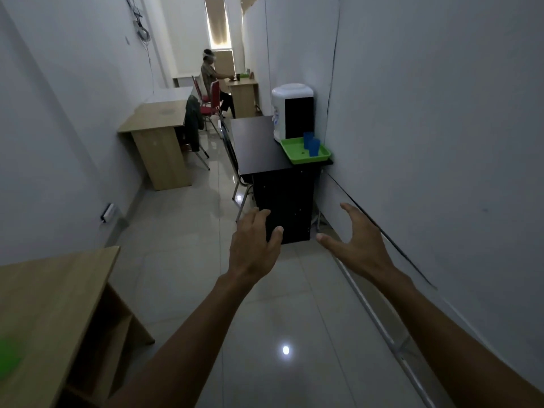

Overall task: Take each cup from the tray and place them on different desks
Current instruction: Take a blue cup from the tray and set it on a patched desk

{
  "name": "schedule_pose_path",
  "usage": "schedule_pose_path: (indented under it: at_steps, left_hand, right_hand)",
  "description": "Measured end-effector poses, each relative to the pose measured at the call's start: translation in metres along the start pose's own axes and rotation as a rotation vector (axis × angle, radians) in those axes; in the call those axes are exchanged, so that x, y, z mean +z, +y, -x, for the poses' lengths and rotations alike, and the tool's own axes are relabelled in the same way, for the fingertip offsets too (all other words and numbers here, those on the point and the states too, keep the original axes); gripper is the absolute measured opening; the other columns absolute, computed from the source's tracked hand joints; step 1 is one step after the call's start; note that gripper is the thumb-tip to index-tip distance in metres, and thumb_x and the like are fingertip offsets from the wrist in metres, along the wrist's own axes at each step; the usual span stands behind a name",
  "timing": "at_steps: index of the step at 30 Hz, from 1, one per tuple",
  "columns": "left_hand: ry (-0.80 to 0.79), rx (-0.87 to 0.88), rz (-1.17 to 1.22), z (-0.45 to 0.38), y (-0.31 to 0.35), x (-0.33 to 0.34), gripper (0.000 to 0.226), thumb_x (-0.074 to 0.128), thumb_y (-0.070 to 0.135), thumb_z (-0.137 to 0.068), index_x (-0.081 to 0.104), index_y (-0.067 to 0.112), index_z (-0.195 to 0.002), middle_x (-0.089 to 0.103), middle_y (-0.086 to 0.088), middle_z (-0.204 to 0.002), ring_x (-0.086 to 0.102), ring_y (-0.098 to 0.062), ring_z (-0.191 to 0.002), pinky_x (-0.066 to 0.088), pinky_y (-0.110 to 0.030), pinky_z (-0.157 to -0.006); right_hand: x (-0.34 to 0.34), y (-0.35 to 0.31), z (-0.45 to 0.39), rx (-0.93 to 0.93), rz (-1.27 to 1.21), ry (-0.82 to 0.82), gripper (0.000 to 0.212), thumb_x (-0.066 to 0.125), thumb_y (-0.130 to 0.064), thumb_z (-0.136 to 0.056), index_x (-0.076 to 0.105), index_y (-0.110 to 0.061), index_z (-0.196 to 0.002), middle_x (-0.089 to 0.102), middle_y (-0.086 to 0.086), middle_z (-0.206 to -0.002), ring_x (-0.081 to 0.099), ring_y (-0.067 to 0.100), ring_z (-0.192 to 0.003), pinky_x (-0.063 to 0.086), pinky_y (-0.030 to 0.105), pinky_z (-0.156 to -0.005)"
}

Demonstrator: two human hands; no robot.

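1. Your left hand (253, 245) and right hand (356, 245) have an open, empty grip.
2. Two blue cups (311, 143) stand in the green tray (291, 148) at the dark surface's (259, 142) near right corner.
3. You have not reached them; both need other desks.

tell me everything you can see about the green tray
The green tray is a shallow rectangular dish with a raised rim, plastic by the look of it. It lies flat on the near right corner of the black desk, beside the white water dispenser. Two blue cups stand upright in it. Neither hand touches it.
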State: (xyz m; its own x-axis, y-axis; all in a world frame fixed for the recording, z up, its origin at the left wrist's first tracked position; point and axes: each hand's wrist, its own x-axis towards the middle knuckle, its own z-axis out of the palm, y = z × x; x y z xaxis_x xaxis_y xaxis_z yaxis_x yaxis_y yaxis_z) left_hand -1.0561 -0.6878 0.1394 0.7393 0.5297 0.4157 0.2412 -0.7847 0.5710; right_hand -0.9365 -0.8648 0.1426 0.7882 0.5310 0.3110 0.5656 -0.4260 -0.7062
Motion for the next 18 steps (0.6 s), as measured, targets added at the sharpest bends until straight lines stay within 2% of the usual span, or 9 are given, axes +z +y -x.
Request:
schedule_pose_path:
  at_steps: [4, 6, 8, 11, 14, 18]
  left_hand:
    - [0.002, -0.01, 0.005, -0.093, -0.008, 0.037, 0.046, 0.054, 0.03, -0.095, 0.049, 0.007, -0.135, 0.051, -0.011, -0.139, 0.043, -0.025, -0.13, 0.04, -0.043, -0.105]
    - [0.003, 0.0, -0.004, -0.135, -0.015, 0.055, 0.046, 0.055, 0.029, -0.094, 0.05, 0.006, -0.133, 0.052, -0.012, -0.137, 0.044, -0.026, -0.129, 0.04, -0.042, -0.105]
    - [0.001, 0.011, -0.001, -0.179, -0.023, 0.074, 0.046, 0.055, 0.028, -0.094, 0.05, 0.005, -0.133, 0.054, -0.013, -0.135, 0.045, -0.026, -0.128, 0.041, -0.042, -0.104]
    - [0.006, 0.004, -0.002, -0.242, -0.039, 0.104, 0.045, 0.054, 0.03, -0.094, 0.051, 0.006, -0.132, 0.054, -0.013, -0.134, 0.046, -0.026, -0.127, 0.041, -0.043, -0.104]
    - [0.014, 0.016, 0.003, -0.306, -0.06, 0.134, 0.044, 0.055, 0.03, -0.093, 0.052, 0.006, -0.129, 0.056, -0.014, -0.131, 0.049, -0.028, -0.123, 0.042, -0.044, -0.102]
    - [-0.004, 0.015, 0.039, -0.397, -0.091, 0.17, 0.045, 0.055, 0.029, -0.094, 0.051, 0.005, -0.13, 0.053, -0.016, -0.135, 0.047, -0.029, -0.126, 0.043, -0.044, -0.102]
  right_hand:
    - [0.007, 0.023, -0.098, -0.023, 0.006, -0.003, 0.083, 0.074, -0.047, -0.077, 0.037, -0.016, -0.145, 0.045, 0.007, -0.147, 0.042, 0.021, -0.133, 0.029, 0.023, -0.1]
    - [0.013, 0.034, -0.138, -0.035, 0.001, 0.009, 0.077, 0.073, -0.048, -0.074, 0.043, -0.02, -0.14, 0.052, 0.007, -0.14, 0.047, 0.016, -0.123, 0.032, 0.017, -0.092]
    - [0.021, 0.047, -0.18, -0.039, -0.003, 0.009, 0.074, 0.073, -0.046, -0.074, 0.044, -0.021, -0.138, 0.054, 0.006, -0.137, 0.047, 0.012, -0.117, 0.032, 0.017, -0.087]
    - [0.036, 0.073, -0.243, -0.017, 0.003, 0.0, 0.077, 0.075, -0.043, -0.077, 0.041, -0.017, -0.142, 0.049, 0.007, -0.143, 0.045, 0.013, -0.125, 0.032, 0.018, -0.096]
    - [0.054, 0.096, -0.308, 0.016, 0.008, 0.001, 0.084, 0.076, -0.042, -0.077, 0.036, -0.013, -0.146, 0.042, 0.009, -0.15, 0.039, 0.023, -0.137, 0.032, 0.031, -0.107]
    - [0.078, 0.118, -0.397, 0.037, 0.012, 0.025, 0.083, 0.076, -0.039, -0.078, 0.036, -0.013, -0.146, 0.042, 0.009, -0.15, 0.039, 0.024, -0.137, 0.034, 0.034, -0.107]
